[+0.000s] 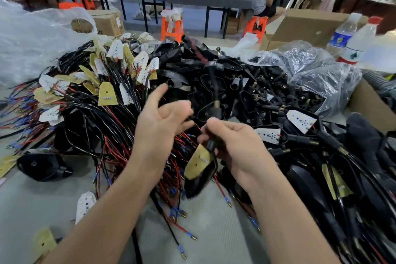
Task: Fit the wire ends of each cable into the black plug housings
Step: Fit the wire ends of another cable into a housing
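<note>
1. Grey worktable (214,240) carries a cable heap (102,113) at left and loose black housings (214,75) at far centre.
2. Near centre, the right hand (233,146) pinches one black housing (200,180) by its neck. The left hand (158,122) hovers spread, holding nothing.
3. It is probably light, rigid plastic. The wire ends (194,237) look limp, so grip them just behind the metal tips.

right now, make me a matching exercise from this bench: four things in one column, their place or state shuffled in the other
Things:
1. left hand
2. right hand
3. lone black housing
4. blue-label water bottle

Place or state:
A. stands at the far right
B. grips a board-fitted housing
C. open, fingers spread
D. lies on the grey table, at the left

Pairs: 1-C, 2-B, 3-D, 4-A
</note>
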The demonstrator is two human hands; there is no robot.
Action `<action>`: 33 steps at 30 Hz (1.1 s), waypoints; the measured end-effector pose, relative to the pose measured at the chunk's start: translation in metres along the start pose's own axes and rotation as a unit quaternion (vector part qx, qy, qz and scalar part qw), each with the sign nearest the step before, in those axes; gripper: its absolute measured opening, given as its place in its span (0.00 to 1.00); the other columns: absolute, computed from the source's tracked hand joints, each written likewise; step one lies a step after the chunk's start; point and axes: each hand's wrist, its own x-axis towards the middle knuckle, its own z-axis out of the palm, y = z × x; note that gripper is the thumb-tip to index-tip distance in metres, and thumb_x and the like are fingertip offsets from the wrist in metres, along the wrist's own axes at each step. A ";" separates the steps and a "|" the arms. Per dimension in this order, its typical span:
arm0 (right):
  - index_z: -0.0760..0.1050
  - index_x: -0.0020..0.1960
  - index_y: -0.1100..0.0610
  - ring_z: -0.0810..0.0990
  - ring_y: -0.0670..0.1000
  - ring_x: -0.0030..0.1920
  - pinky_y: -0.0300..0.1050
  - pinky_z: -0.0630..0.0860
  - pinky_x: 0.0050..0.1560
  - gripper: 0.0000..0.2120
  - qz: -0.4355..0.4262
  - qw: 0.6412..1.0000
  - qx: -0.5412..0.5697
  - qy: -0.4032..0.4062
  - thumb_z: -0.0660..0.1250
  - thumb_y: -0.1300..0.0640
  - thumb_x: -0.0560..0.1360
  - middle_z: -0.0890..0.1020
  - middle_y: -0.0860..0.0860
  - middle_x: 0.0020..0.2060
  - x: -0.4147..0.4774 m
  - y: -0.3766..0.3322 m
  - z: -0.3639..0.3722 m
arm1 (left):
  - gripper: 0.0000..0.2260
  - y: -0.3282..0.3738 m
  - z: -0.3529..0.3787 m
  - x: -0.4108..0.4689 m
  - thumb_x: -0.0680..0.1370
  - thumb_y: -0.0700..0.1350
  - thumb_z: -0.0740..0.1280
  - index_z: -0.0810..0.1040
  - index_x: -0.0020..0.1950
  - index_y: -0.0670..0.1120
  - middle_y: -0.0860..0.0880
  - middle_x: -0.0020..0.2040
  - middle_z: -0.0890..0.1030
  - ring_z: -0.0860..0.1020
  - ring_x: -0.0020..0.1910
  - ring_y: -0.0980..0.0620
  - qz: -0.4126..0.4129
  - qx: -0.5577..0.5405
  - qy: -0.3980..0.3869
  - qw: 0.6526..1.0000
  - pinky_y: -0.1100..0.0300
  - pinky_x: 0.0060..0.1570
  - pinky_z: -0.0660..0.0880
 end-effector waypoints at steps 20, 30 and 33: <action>0.77 0.51 0.58 0.81 0.50 0.34 0.40 0.78 0.35 0.09 -0.055 0.972 0.213 0.086 0.61 0.70 0.82 0.84 0.56 0.41 0.012 -0.002 -0.020 | 0.20 -0.008 0.000 -0.001 0.82 0.37 0.69 0.87 0.47 0.64 0.43 0.35 0.83 0.78 0.28 0.52 -0.029 0.161 -0.084 0.983 0.61 0.29 0.76; 0.77 0.53 0.56 0.84 0.53 0.53 0.47 0.81 0.54 0.13 -0.046 0.981 0.179 -0.063 0.60 0.71 0.81 0.86 0.57 0.53 0.010 -0.002 -0.031 | 0.10 -0.010 -0.005 -0.001 0.83 0.46 0.63 0.83 0.48 0.55 0.50 0.37 0.82 0.80 0.33 0.54 -0.049 0.194 -0.155 0.967 0.63 0.35 0.78; 0.79 0.53 0.57 0.85 0.53 0.54 0.48 0.82 0.54 0.10 -0.057 0.979 0.188 -0.058 0.62 0.68 0.80 0.86 0.57 0.51 0.012 0.000 -0.031 | 0.07 -0.015 -0.011 0.002 0.79 0.54 0.63 0.80 0.50 0.56 0.43 0.38 0.79 0.78 0.37 0.41 0.000 0.307 -0.171 0.936 0.38 0.47 0.79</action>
